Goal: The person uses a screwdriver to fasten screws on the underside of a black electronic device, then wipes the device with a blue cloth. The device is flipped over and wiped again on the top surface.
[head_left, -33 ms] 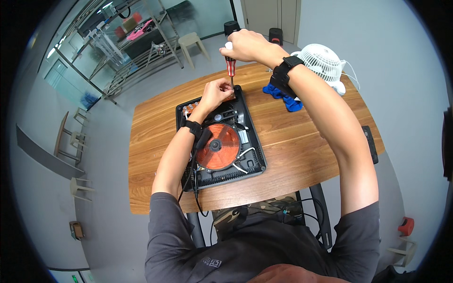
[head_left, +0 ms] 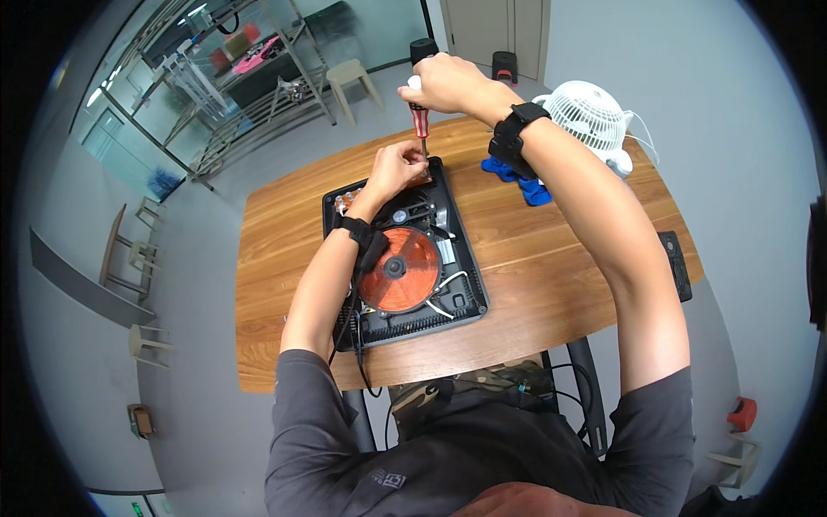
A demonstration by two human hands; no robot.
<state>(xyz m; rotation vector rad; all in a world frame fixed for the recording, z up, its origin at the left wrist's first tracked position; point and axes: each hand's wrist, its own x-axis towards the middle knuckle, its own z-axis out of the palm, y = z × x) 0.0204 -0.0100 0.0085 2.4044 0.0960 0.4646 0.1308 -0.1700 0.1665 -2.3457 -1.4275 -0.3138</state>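
- A person in a dark shirt sits at a wooden desk (head_left: 551, 289), with an opened black cooker (head_left: 469, 258) lying on it, coil (head_left: 409, 284) facing up.
- The right hand (head_left: 452, 84) is wrapped around the handle of a red-and-white screwdriver (head_left: 420, 122), which stands nearly upright over the cooker's far edge.
- The left hand (head_left: 394, 166) has bent fingers close against the lower shaft; whether they pinch it or a small part, I cannot tell.
- The step in hand looks like screwdriving at that far edge; the tip is hidden. The next move seems to call for keeping the shaft straight and the tip seated while the handle turns.
- Compared with the earlier frame, almost nothing differs: the view sits very slightly shifted, and both hands keep their poses.
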